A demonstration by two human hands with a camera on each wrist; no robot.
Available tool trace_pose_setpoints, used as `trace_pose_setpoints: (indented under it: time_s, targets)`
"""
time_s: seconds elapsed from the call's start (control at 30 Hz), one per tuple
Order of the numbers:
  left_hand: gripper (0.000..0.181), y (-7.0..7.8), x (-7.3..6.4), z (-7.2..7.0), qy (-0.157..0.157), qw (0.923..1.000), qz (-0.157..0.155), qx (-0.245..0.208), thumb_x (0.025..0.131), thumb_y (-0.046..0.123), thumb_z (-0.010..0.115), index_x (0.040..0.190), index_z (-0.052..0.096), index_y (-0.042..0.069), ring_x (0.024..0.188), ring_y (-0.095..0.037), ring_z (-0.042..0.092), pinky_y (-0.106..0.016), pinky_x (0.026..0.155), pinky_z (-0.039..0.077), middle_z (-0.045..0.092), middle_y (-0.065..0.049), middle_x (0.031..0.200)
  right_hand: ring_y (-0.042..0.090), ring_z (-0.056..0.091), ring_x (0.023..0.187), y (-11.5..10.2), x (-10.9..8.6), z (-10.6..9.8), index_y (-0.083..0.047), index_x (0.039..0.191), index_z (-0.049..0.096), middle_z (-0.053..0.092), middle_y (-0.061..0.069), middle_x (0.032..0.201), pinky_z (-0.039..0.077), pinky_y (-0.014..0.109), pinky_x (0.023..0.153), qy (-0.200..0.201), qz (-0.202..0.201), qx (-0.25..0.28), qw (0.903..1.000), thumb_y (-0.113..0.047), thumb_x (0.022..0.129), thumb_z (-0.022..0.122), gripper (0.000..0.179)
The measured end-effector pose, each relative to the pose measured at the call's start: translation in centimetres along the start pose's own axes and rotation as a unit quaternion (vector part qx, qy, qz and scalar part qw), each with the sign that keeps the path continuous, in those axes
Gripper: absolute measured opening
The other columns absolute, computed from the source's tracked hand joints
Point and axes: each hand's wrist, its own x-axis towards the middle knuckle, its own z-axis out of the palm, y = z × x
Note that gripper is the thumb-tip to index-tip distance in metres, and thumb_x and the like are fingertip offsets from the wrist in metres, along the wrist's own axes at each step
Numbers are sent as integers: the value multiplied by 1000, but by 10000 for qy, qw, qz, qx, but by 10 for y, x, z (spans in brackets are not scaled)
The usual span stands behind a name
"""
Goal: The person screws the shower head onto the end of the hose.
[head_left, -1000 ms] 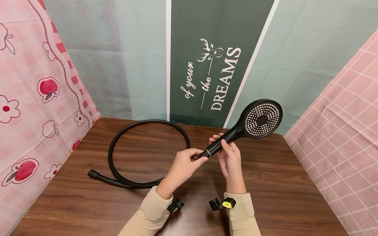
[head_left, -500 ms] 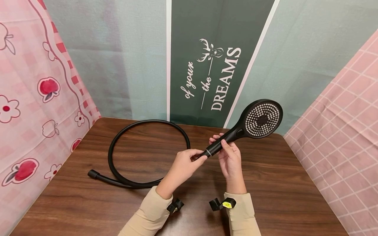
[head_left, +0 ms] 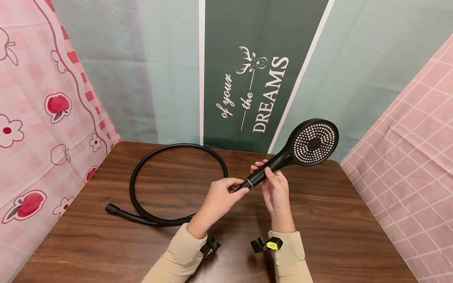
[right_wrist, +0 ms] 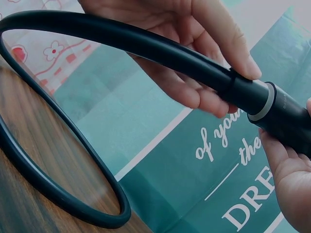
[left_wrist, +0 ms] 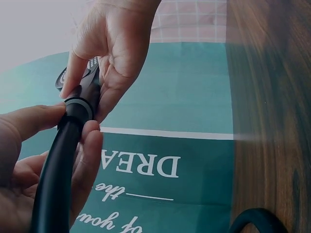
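Observation:
A black shower head [head_left: 313,142] with pale nozzles is held up over the table, its spray face toward the head camera. My right hand [head_left: 276,190] grips its handle [head_left: 274,164] between thumb and fingers. At the handle's lower end, my left hand [head_left: 221,196] pinches the hose's end collar [right_wrist: 245,94] with thumb and fingertips. A light grey ring [right_wrist: 266,103] shows between collar and handle. From the collar the black shower hose [head_left: 131,184] runs down and lies in a wide loop on the table. Its other end fitting [head_left: 111,208] rests at the left.
The brown wooden table [head_left: 329,236] ends at a back edge against a green and grey printed cloth [head_left: 170,70]. Pink patterned cloths hang at the left [head_left: 32,157] and right [head_left: 407,165]. A small black camera sits on each sleeve cuff.

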Motion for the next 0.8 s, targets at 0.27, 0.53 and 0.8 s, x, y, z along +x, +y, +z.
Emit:
trace_pose_setpoints:
  time_s: [0.27, 0.53, 0.8]
  targets:
    - [28, -1, 0, 0, -215, 9995, -139, -166, 97, 25, 65, 116, 72, 6, 81, -14, 68, -23, 68, 52, 75, -9, 96, 17, 74, 100, 0, 0, 1, -4, 117, 60, 75, 8, 106, 54, 31, 96, 29, 18, 3, 10000, -4, 104, 46, 19]
    - [26, 0, 0, 2, 53, 9999, -86, 3, 93, 25, 71, 112, 74, 8, 78, -10, 65, -22, 65, 52, 74, -5, 93, 18, 74, 101, 0, 0, 1, 1, 120, 55, 74, 8, 106, 53, 31, 96, 37, 21, 7, 10000, -4, 103, 47, 19]
    - [26, 1, 0, 2, 159, 9998, -30, 126, 91, 26, 73, 111, 74, 9, 82, -13, 68, -23, 69, 54, 73, -5, 94, 18, 74, 101, 0, 0, 1, 1, 119, 56, 74, 8, 106, 53, 32, 97, 37, 13, -3, 10000, -4, 104, 46, 19]
